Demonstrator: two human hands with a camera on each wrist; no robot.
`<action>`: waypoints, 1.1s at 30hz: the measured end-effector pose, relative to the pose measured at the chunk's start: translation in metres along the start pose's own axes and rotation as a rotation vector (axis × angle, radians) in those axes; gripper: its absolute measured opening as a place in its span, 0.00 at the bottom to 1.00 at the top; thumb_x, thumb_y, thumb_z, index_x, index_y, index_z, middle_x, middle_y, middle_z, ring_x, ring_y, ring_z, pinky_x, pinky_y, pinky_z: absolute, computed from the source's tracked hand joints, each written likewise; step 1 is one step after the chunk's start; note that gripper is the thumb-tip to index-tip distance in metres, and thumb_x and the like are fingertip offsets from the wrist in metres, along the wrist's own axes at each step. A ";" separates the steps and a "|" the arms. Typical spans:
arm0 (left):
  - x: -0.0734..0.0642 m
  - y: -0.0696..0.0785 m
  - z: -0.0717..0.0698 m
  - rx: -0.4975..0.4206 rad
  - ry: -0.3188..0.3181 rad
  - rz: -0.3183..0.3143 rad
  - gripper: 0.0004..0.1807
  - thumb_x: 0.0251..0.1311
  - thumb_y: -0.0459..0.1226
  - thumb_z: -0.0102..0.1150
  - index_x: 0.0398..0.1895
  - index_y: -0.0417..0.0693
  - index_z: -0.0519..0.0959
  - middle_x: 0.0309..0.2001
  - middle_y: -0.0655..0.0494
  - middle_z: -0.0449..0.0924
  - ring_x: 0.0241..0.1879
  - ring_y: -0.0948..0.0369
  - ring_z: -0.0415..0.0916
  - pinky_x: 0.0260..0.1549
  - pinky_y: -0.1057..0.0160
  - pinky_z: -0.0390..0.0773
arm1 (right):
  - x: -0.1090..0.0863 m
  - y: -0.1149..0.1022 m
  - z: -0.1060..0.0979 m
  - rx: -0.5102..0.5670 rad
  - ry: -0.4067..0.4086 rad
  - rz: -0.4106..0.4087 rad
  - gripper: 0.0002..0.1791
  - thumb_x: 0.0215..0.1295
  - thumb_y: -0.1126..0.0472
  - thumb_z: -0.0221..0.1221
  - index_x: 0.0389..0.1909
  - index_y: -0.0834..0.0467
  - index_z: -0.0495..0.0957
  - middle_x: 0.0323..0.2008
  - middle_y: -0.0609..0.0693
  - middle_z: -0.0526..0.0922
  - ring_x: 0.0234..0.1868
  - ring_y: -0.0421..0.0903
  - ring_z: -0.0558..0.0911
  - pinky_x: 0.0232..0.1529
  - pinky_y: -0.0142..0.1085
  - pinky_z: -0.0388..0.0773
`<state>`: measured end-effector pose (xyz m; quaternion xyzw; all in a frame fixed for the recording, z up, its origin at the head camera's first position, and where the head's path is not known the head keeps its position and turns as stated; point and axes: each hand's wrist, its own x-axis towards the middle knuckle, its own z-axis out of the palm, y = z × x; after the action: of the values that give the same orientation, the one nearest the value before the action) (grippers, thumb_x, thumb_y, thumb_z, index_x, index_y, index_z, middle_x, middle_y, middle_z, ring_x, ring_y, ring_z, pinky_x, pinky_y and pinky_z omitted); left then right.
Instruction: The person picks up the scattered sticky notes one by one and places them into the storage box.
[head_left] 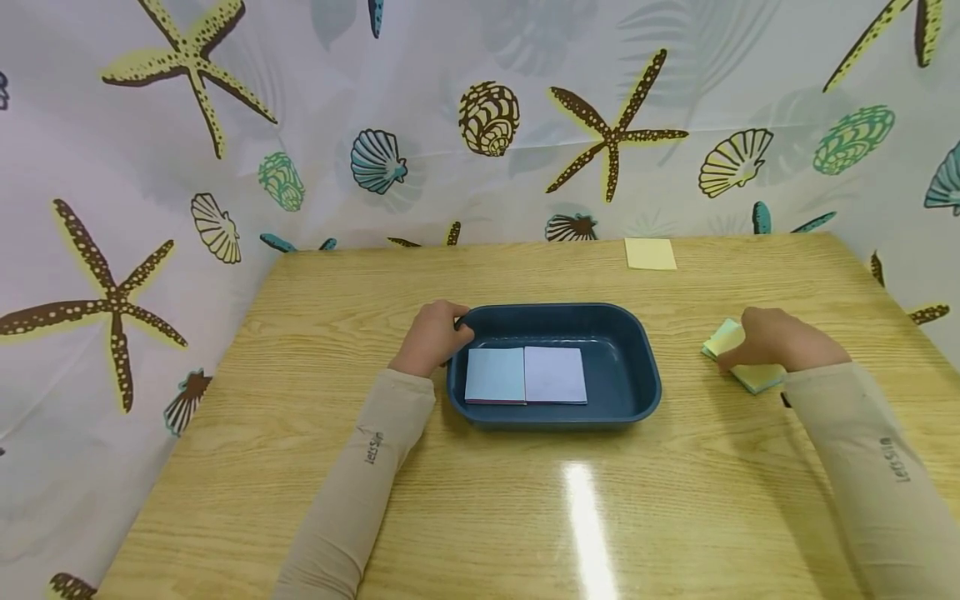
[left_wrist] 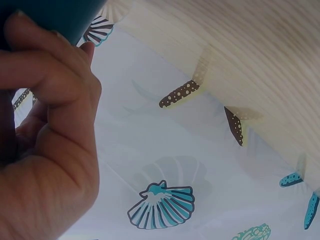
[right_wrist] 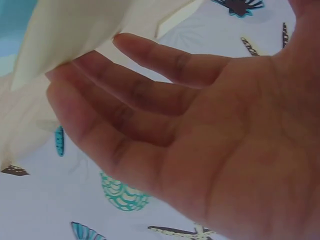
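A dark blue basin stands mid-table. In it, a light blue sticky note pad and a pale lilac one lie side by side. My left hand grips the basin's left rim, fingers bent over the edge; the left wrist view has this hand under the dark basin wall. To the right of the basin, my right hand holds a small stack of yellow and green sticky notes. In the right wrist view its fingertips meet the edge of a pale yellow sheet; the thumb tip is outside that view.
A single yellow sticky note lies at the back of the wooden table. White cloth with starfish and shell prints hangs behind and along both sides. A bright light reflection streaks the front of the tabletop.
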<state>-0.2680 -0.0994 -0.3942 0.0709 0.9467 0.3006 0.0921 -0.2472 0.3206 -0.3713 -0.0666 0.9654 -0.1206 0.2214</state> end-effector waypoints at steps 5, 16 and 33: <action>0.001 -0.001 0.000 0.004 -0.002 0.004 0.23 0.62 0.30 0.52 0.62 0.41 0.74 0.40 0.44 0.81 0.10 0.62 0.67 0.13 0.68 0.70 | -0.003 -0.021 -0.011 -0.035 0.096 -0.046 0.26 0.55 0.54 0.65 0.32 0.74 0.67 0.26 0.60 0.71 0.27 0.51 0.69 0.29 0.41 0.69; 0.003 -0.004 -0.002 -0.003 -0.008 -0.006 0.23 0.62 0.30 0.52 0.62 0.41 0.74 0.41 0.44 0.81 0.11 0.61 0.68 0.14 0.68 0.71 | -0.012 -0.092 -0.031 -0.150 0.293 -0.259 0.40 0.50 0.50 0.69 0.52 0.79 0.69 0.40 0.70 0.75 0.32 0.55 0.74 0.32 0.45 0.73; 0.002 -0.003 0.000 -0.019 -0.015 -0.016 0.23 0.62 0.30 0.52 0.62 0.42 0.74 0.45 0.44 0.79 0.11 0.61 0.67 0.14 0.69 0.70 | 0.017 -0.176 0.006 -0.272 0.081 -0.583 0.36 0.47 0.55 0.73 0.56 0.68 0.72 0.47 0.58 0.78 0.41 0.51 0.77 0.46 0.44 0.77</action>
<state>-0.2697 -0.1013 -0.3961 0.0646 0.9436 0.3081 0.1021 -0.2465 0.1467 -0.3368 -0.3644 0.9210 -0.0515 0.1280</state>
